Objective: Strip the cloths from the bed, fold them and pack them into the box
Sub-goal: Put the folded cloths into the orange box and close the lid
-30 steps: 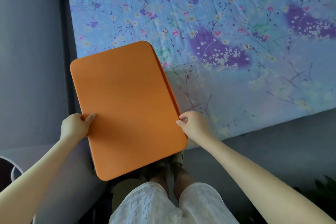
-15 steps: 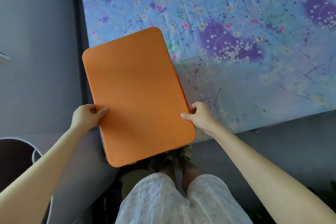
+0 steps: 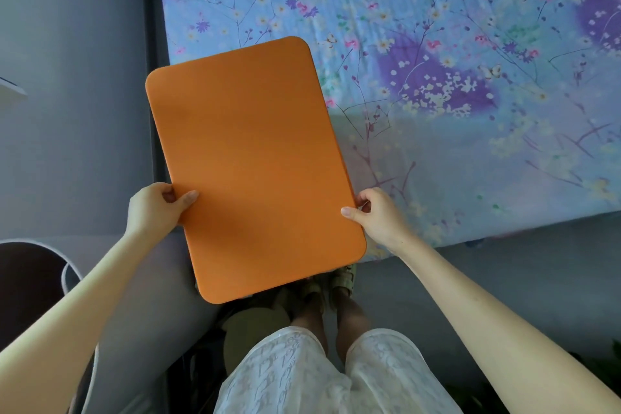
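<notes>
Floral sheet was on the bed, spread flat, no corner lifted (stripping not started, by the look of it). Nothing folded in view; box not visible, so packing status unknown. Orange panel was held over the bed's near-left corner, tilted; what it is can't be told, maybe a lid or a board. Left hand was closed on the panel's left edge, thumb on top. Right hand was pinching its right edge. Person stood at the bed's corner, grey floor to the left. Essentially the whole task remained: strip, fold, pack.
</notes>
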A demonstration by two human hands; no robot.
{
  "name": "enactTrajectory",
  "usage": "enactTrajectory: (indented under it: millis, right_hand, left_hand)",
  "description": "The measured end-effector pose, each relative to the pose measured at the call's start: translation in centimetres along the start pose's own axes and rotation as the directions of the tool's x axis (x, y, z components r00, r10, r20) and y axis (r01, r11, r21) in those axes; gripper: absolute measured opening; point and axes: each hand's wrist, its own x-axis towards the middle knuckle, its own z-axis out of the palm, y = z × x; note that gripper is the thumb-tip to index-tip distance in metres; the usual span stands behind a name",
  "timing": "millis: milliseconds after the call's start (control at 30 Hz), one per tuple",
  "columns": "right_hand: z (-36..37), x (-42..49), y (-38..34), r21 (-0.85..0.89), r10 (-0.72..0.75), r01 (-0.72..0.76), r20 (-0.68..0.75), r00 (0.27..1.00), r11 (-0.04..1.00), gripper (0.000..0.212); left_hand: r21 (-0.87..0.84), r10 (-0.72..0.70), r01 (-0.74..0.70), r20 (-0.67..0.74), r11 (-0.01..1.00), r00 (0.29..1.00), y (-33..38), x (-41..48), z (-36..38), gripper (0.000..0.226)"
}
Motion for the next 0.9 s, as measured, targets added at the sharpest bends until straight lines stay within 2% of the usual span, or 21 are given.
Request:
enactTrajectory:
  millis: [67,167,367,500,633,900]
  right_hand:
    - [-0.2,-0.3,-0.2,-0.002,-0.013,0.013,-0.015,1.0,1.0,0.042]
    - [-0.5,-0.7,-0.5,-0.024,-0.076,0.076,-0.003,0.997,0.997,0.032]
    - [-1.6,-0.2,0.4,-0.096,-0.139,0.137,-0.014,0.99,0.986,0.024]
    - [-1.2,-0.2,1.8,-0.081,-0.143,0.144,0.015,0.99,0.986,0.022]
    - [-1.0,-0.3,1.8,-0.021,-0.164,0.164,0.007,0.987,0.986,0.022]
    - [-1.1,-0.1,1.8,-0.114,-0.18,0.194,0.124,0.976,0.974,0.029]
  left_hand:
    - [-0.008,0.017,-0.017,-0.031,1.0,0.999,0.0,-0.6,-0.6,0.036]
    - [-0.016,0.025,-0.026,-0.073,1.0,0.997,0.0,-1.2,-1.3,0.038]
    - [-0.03,0.049,-0.05,-0.031,0.998,0.998,-0.2,-1.9,-0.1,0.032]
    - [-0.041,0.07,-0.072,-0.038,0.997,0.997,0.0,-2.4,0.2,0.033]
    - [-0.059,0.108,-0.113,-0.083,0.992,0.991,-0.3,-3.2,-0.2,0.03]
    - [-0.065,0.142,-0.148,-0.085,0.987,0.986,-1.5,-3.8,-0.4,0.028]
